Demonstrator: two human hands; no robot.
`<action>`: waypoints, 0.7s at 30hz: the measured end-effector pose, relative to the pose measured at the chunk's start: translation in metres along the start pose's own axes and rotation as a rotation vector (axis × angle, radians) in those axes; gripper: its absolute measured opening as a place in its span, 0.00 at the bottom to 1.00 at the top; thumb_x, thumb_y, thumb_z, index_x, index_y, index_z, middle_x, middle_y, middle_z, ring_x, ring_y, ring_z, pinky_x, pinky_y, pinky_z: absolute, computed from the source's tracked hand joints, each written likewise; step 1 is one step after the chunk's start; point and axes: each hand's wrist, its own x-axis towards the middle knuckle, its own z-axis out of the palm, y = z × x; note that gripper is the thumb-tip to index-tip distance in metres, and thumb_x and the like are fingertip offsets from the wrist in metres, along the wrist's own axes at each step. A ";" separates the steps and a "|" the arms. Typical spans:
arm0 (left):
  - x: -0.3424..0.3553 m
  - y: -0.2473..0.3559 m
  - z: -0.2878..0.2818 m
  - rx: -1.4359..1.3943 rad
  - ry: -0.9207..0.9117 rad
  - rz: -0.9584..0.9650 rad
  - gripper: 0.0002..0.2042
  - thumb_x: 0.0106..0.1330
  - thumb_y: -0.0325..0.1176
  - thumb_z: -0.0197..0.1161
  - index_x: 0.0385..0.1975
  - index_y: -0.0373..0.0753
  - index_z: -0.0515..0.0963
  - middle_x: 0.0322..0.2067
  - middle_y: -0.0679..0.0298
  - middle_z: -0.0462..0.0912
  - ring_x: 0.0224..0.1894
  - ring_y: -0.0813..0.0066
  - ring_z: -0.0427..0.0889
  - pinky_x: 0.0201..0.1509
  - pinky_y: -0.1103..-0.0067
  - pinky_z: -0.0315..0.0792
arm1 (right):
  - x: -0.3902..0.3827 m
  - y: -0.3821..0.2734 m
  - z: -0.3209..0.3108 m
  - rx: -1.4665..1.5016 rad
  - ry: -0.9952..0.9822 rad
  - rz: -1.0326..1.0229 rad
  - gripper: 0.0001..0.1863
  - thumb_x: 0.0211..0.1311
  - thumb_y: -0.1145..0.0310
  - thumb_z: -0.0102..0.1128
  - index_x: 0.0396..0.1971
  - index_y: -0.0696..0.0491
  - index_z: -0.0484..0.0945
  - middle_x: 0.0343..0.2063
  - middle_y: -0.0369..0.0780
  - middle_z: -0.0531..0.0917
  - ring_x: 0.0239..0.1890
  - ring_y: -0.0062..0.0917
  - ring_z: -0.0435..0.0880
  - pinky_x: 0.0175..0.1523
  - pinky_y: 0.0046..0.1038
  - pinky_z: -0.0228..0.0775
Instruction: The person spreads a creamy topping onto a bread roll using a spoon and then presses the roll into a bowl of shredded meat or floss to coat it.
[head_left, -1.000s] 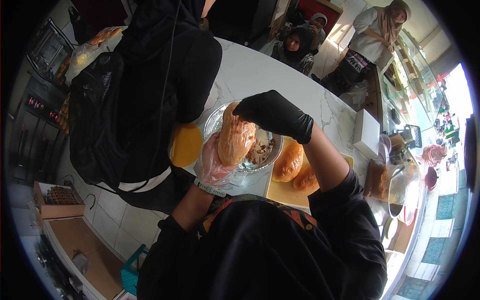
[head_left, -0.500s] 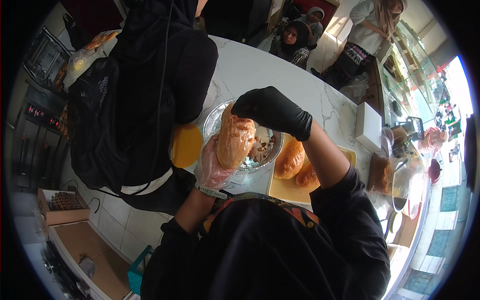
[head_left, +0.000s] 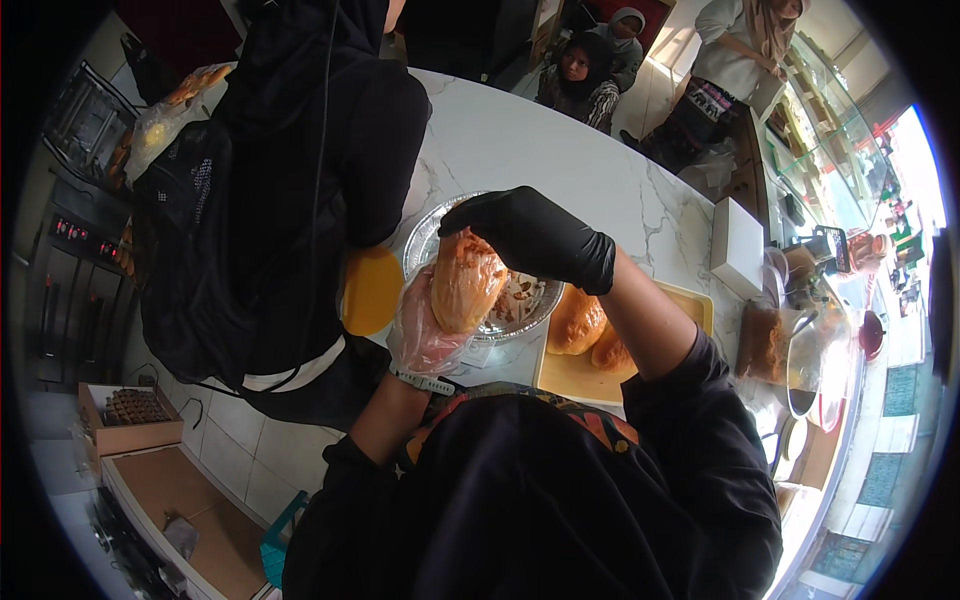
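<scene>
My left hand (head_left: 430, 325), in a clear plastic glove, is closed around a bread bun (head_left: 466, 290) and holds it tilted up over a round foil tray (head_left: 530, 326). Reddish-brown shreds cling to the bun's upper part. Above it, my right hand (head_left: 535, 235) in a black glove has its fingers curled down against the bun's top end; the fingertips are partly hidden, and what they pinch, if anything, does not show. Brown crumbs and shreds lie in the foil tray. Two glossy brown buns (head_left: 577, 322) rest on a yellowish tray (head_left: 690, 312) beneath my right forearm.
A yellow round lid-like thing (head_left: 370, 290) lies left of the foil tray. Close on my left stands a person in black (head_left: 290, 180). A white box (head_left: 738, 250) sits at the marble counter's (head_left: 530, 125) right edge, with tubs and jars beyond. Other people are across the counter.
My right hand has shifted slightly left and down over the bun's top. The bun has tipped and sunk a little, and more reddish shreds show on its upper part.
</scene>
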 end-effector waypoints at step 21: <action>-0.001 -0.001 0.013 -0.017 -0.078 0.020 0.18 0.70 0.37 0.39 0.51 0.32 0.67 0.46 0.55 0.76 0.48 0.64 0.77 0.54 0.67 0.73 | -0.025 -0.008 0.019 -0.373 0.176 0.009 0.20 0.45 0.78 0.54 0.39 0.43 0.82 0.42 0.37 0.78 0.46 0.33 0.72 0.55 0.32 0.62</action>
